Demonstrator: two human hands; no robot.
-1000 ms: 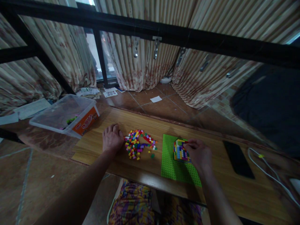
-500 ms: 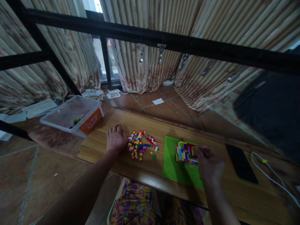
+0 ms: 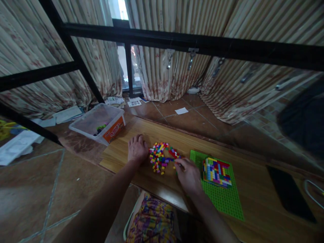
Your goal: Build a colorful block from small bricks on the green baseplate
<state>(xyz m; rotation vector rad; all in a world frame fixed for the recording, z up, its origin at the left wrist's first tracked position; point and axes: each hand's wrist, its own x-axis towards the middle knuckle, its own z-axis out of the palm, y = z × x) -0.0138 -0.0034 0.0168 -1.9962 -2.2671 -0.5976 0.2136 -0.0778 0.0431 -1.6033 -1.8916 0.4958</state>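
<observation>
left hand (image 3: 137, 149) on brown wooden tabletop (image 3: 152, 129), fingers bent, can't tell if gripping | right hand (image 3: 189, 174) at right edge of loose multicolour plastic brick pile (image 3: 158, 156), grip also unclear | blocky multicolour plastic-brick build (image 3: 216, 172) on green studded baseplate (image 3: 224, 201)

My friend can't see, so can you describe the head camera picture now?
A person's right hand is at the right edge of a pile of small colourful bricks, with the left hand resting at the pile's left. Further right, a multicoloured brick block stands on a green baseplate, on a wooden table.
</observation>
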